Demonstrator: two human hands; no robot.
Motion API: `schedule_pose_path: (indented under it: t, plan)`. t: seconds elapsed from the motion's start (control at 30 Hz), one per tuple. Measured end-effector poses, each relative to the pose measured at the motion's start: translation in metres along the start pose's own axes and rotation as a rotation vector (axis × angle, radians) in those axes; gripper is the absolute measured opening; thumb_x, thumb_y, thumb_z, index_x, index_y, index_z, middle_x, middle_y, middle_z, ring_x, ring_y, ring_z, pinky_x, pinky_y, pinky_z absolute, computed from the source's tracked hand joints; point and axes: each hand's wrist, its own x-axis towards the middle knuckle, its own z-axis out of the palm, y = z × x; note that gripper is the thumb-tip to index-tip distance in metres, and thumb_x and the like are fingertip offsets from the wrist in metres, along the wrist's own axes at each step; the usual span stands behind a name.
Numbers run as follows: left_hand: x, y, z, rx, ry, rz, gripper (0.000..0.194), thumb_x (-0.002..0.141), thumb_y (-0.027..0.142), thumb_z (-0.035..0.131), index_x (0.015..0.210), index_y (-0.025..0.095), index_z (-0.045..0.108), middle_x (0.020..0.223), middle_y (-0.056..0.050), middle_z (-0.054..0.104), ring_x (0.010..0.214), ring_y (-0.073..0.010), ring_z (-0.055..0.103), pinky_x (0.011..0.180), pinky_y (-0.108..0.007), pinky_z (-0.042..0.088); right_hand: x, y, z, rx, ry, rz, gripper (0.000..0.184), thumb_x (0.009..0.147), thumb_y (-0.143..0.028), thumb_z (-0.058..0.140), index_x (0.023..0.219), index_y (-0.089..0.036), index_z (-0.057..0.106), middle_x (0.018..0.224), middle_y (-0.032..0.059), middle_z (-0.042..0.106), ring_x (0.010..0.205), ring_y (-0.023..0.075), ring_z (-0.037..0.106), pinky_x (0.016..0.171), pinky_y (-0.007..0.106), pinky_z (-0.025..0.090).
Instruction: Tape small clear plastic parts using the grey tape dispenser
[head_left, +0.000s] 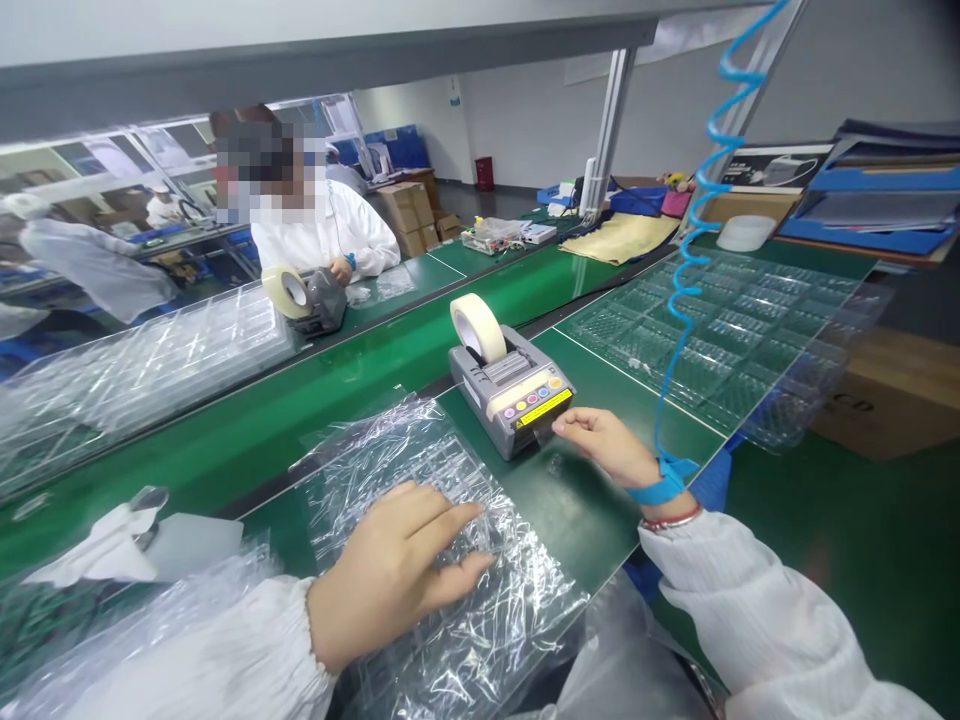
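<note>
My left hand [397, 565] lies flat with its fingers stretched out on a clear plastic-wrapped tray [480, 600] on the green table. My right hand [604, 445] reaches to the front of a grey tape dispenser [510, 395] and pinches a strip of clear tape [546, 428] at its outlet. A roll of pale tape [478, 327] sits on top of the dispenser. A blue wrist strap [664, 485] with a coiled blue cord [697, 220] is on my right wrist.
A stack of clear moulded trays [720, 340] lies to the right of the dispenser. Across the green belt a person in white [337, 230] sits by another tape dispenser [311, 300]. More wrapped trays [135, 370] lie at the left. A cardboard box [892, 390] stands at right.
</note>
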Motion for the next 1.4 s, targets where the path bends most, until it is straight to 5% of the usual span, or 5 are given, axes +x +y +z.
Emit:
schedule_pose_path:
  t: [0.2, 0.37, 0.53, 1.4]
  plan:
    - [0.000, -0.004, 0.004, 0.020, 0.049, 0.006, 0.029, 0.081, 0.032, 0.060, 0.103, 0.013, 0.057, 0.063, 0.000, 0.054, 0.056, -0.0124, 0.046, 0.054, -0.028, 0.038, -0.036, -0.027, 0.017, 0.237, -0.008, 0.094, 0.028, 0.071, -0.043, 0.064, 0.070, -0.016, 0.055, 0.048, -0.0097, 0.029, 0.044, 0.0058, 0.021, 0.043, 0.023, 0.015]
    - [0.000, -0.005, 0.006, 0.037, 0.099, 0.030, 0.028, 0.081, 0.031, 0.062, 0.101, 0.012, 0.058, 0.060, 0.001, 0.054, 0.056, -0.0110, 0.046, 0.053, -0.026, 0.036, -0.075, -0.053, 0.055, 0.410, -0.077, 0.128, 0.026, 0.075, -0.042, 0.063, 0.070, -0.017, 0.056, 0.047, -0.0097, 0.026, 0.045, 0.0059, 0.019, 0.043, 0.023, 0.014]
    - [-0.001, -0.005, 0.006, 0.029, 0.142, 0.014, 0.030, 0.078, 0.031, 0.065, 0.101, 0.011, 0.059, 0.059, 0.002, 0.050, 0.055, -0.0108, 0.044, 0.053, -0.027, 0.035, -0.086, -0.058, 0.079, 0.332, -0.053, 0.141, 0.027, 0.076, -0.043, 0.060, 0.069, -0.017, 0.057, 0.048, -0.0085, 0.029, 0.046, 0.0062, 0.021, 0.043, 0.023, 0.017]
    - [-0.004, -0.004, 0.005, 0.022, 0.201, 0.016, 0.032, 0.077, 0.030, 0.066, 0.102, 0.012, 0.058, 0.058, 0.003, 0.049, 0.055, -0.0104, 0.043, 0.054, -0.027, 0.036, -0.093, -0.054, 0.087, 0.009, 0.162, -0.002, 0.023, 0.077, -0.039, 0.060, 0.069, -0.020, 0.050, 0.049, -0.0100, 0.023, 0.044, 0.0074, 0.025, 0.042, 0.021, 0.024]
